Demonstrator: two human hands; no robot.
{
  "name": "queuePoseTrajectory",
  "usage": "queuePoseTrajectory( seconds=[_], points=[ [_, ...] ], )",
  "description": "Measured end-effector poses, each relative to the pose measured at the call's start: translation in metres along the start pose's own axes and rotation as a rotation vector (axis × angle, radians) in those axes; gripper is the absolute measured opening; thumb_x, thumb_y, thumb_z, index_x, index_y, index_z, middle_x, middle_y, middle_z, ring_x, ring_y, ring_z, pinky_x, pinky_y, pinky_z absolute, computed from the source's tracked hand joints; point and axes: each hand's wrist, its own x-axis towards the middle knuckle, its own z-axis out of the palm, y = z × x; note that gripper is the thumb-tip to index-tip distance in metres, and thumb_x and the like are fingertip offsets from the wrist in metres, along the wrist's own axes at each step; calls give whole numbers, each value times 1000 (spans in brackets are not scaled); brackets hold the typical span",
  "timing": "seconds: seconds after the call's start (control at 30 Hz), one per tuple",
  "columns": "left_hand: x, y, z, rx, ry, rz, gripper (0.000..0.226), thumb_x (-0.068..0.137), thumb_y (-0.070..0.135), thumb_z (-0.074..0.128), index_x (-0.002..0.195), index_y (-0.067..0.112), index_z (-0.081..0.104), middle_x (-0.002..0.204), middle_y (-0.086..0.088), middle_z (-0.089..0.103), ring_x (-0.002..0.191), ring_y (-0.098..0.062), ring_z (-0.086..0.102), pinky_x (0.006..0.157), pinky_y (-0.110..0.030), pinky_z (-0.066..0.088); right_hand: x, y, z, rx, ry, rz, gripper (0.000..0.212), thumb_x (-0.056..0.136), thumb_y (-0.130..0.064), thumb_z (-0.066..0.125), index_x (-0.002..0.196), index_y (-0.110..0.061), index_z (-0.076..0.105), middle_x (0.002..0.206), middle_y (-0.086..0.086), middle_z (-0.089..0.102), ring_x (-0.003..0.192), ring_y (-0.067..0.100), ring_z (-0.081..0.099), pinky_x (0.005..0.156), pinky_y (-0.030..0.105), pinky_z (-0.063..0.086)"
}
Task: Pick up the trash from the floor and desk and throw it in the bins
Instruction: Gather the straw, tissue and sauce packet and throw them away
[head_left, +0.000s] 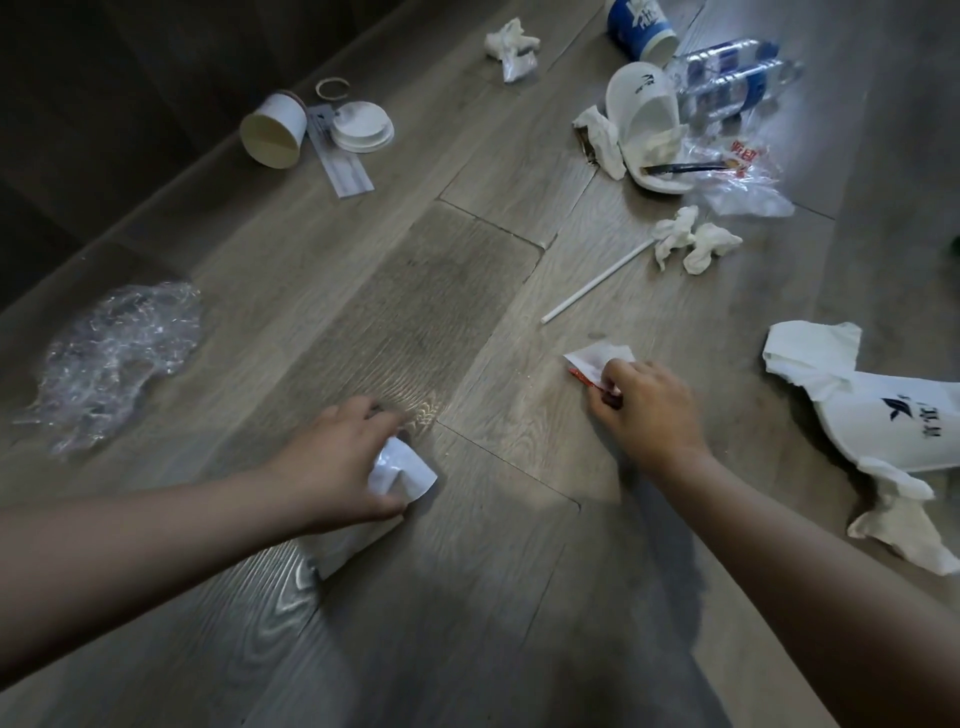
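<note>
Trash is scattered over a grey wood floor. My left hand (337, 462) grips a white glossy wrapper (402, 470) low at the centre, and more white paper shows under the wrist. My right hand (649, 410) pinches a small white and red packet (597, 361) that lies on the floor. A white straw (597, 280) lies just beyond it. Crumpled tissues (693, 244) sit near the straw's far end.
A paper cup (274, 132) with lids (362, 126) lies at the back left, clear plastic film (114, 353) at the left. A white slipper (647, 124), bottles (737, 78), a blue cup (641, 26) and plastic bag (737, 171) crowd the back right. Another slipper (893, 421) lies right.
</note>
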Motion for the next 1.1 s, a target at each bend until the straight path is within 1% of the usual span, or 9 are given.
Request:
queuePoseTrajectory(
  seconds=[0.13, 0.23, 0.47, 0.6, 0.77, 0.83, 0.9, 1.0, 1.1],
  points=[
    [13, 13, -2, 18, 30, 13, 79, 73, 58, 64, 140, 26, 38, 137, 2, 39, 123, -23, 43, 100, -29, 38, -10, 6, -17, -5, -63, 18, 23, 89, -32, 56, 96, -10, 60, 84, 9, 68, 83, 30, 61, 67, 38, 46],
    [32, 26, -9, 2, 45, 27, 75, 75, 55, 64, 138, 23, 40, 130, -2, 45, 120, -25, 45, 100, -32, 39, -25, 15, -30, 18, -99, 23, 29, 93, -35, 53, 108, -12, 62, 87, 9, 67, 81, 27, 61, 72, 39, 49],
    [100, 74, -34, 37, 163, 103, 61, 78, 50, 63, 128, 16, 51, 123, -10, 53, 114, -30, 50, 96, -33, 38, -52, 41, -42, -90, -129, 93, 34, 95, -36, 45, 121, -17, 58, 96, 5, 68, 88, 26, 61, 74, 38, 47],
    [132, 102, -36, 57, 178, 134, 59, 79, 50, 60, 125, 14, 52, 122, -11, 54, 114, -31, 50, 95, -36, 39, -50, 51, -42, -54, -173, 143, 31, 92, -38, 46, 115, -21, 59, 92, 4, 68, 86, 26, 62, 68, 34, 46],
    [162, 123, -31, 100, 173, 191, 49, 81, 48, 58, 118, 16, 56, 117, -7, 58, 107, -28, 52, 88, -34, 40, -24, 52, -40, -24, -66, 148, 26, 89, -40, 49, 101, -21, 62, 79, 1, 65, 79, 28, 62, 59, 33, 39],
    [171, 125, -29, 118, 152, 190, 53, 79, 48, 60, 122, 19, 55, 123, -6, 54, 111, -29, 50, 91, -35, 42, -9, 48, -34, -8, -117, 189, 35, 91, -45, 48, 110, -20, 61, 89, 2, 68, 88, 28, 63, 66, 34, 46],
    [179, 126, -28, 125, 152, 197, 58, 77, 48, 62, 127, 21, 53, 129, -4, 50, 116, -29, 47, 93, -36, 41, -2, 45, -25, 25, -157, 249, 43, 89, -48, 51, 120, -19, 57, 105, 4, 62, 95, 27, 59, 75, 35, 45],
    [188, 125, -26, 156, 170, 225, 57, 78, 46, 62, 129, 22, 52, 132, -3, 49, 118, -28, 47, 96, -37, 41, -1, 50, -15, 151, -200, 306, 70, 83, -48, 60, 144, -25, 33, 131, 5, 39, 113, 26, 50, 90, 38, 46],
    [191, 122, -22, 181, 198, 241, 54, 79, 44, 61, 125, 19, 54, 127, -4, 51, 114, -27, 47, 93, -36, 40, -3, 63, -10, 181, -286, 272, 84, 84, -51, 59, 151, -31, 14, 149, 1, 24, 126, 24, 43, 95, 36, 45]
  ],
)
